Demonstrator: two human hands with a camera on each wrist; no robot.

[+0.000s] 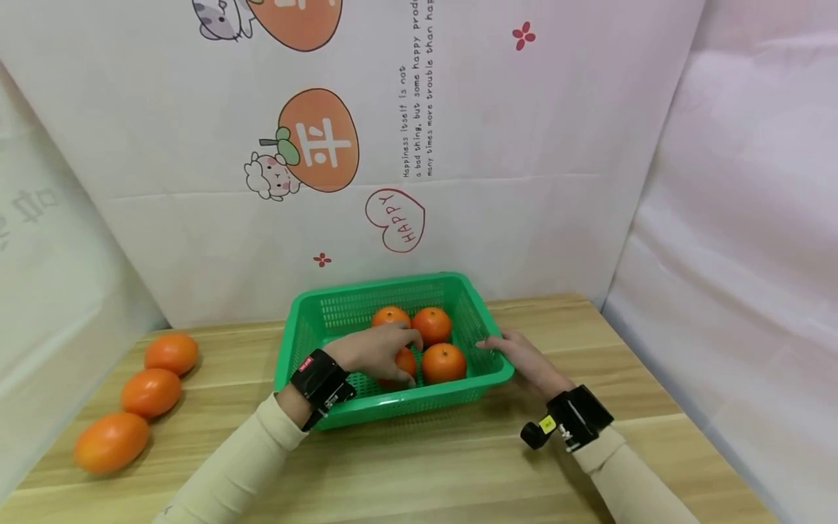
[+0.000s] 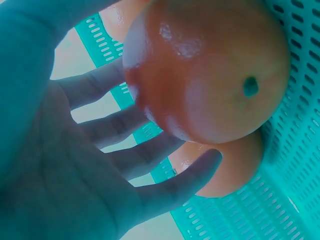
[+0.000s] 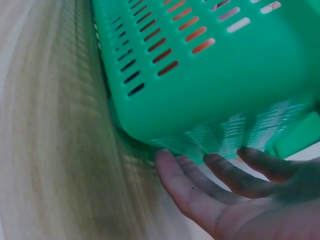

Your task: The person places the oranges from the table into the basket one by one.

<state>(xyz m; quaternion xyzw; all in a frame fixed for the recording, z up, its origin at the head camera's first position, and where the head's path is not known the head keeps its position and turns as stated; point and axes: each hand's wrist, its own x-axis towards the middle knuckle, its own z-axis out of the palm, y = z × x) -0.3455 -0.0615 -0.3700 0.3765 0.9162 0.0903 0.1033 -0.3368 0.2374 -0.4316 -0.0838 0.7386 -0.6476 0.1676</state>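
Observation:
A green plastic basket sits on the table with several oranges in it. My left hand reaches over its near left side, thumb and fingers around one orange; the tips of some fingers are hidden behind the fruit. Beside it in the basket are a near right orange, a back right orange and a back left orange, which the hand partly covers. My right hand grips the basket's right side, with a digit over the rim and its other fingers against the outer wall.
Three more oranges lie in a slanting row at the table's left: a near one, a middle one and a far one. A printed white cloth rises behind the wooden table, with white sheets on both sides.

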